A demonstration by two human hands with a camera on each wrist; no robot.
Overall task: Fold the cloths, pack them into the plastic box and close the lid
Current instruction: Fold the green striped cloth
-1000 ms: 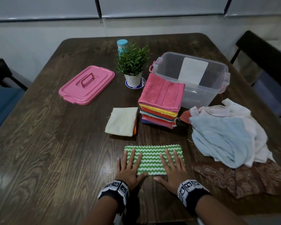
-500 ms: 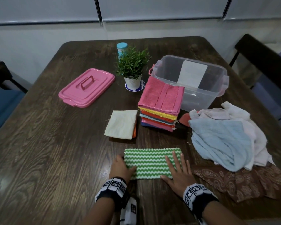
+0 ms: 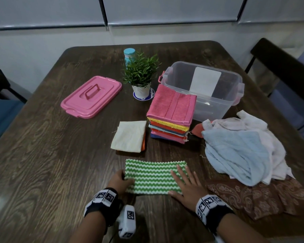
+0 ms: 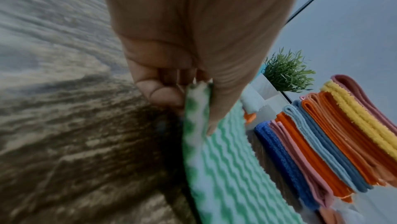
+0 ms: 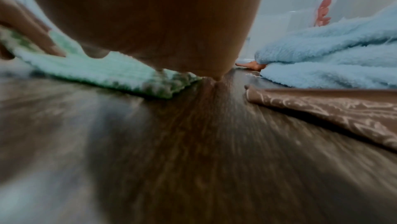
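A dark wood-grain tabletop [image 3: 42, 155] stands before a pale wall, with dark chairs partly cut off at both edges of the head view. Much of both wrist views is filled by blurred skin, and the right hand's fingertips cannot be made out there. The left hand [image 3: 118, 180] pinches the left end of the green zigzag cloth [image 3: 155, 176], thumb on top and fingers [image 4: 159, 92] curled under its edge. The right hand [image 3: 186, 185] lies flat on the cloth's right end, fingers straight and spread, the outer ones on bare wood. The cloth lies folded into a strip at the tabletop's near edge. Behind it sit a cream cloth [image 3: 129, 135] over an orange one and a stack [image 3: 171, 114] of folded cloths topped in pink. The clear box [image 3: 218, 106] stands open just behind the stack, its front partly hidden by it. The pink lid [image 3: 91, 96] lies well to the left, beyond a potted plant [image 3: 141, 75] that half hides a blue-capped bottle [image 3: 129, 54]. To the right, a heap with a blue towel [image 3: 235, 151] overlaps a brown paisley cloth [image 3: 261, 195].
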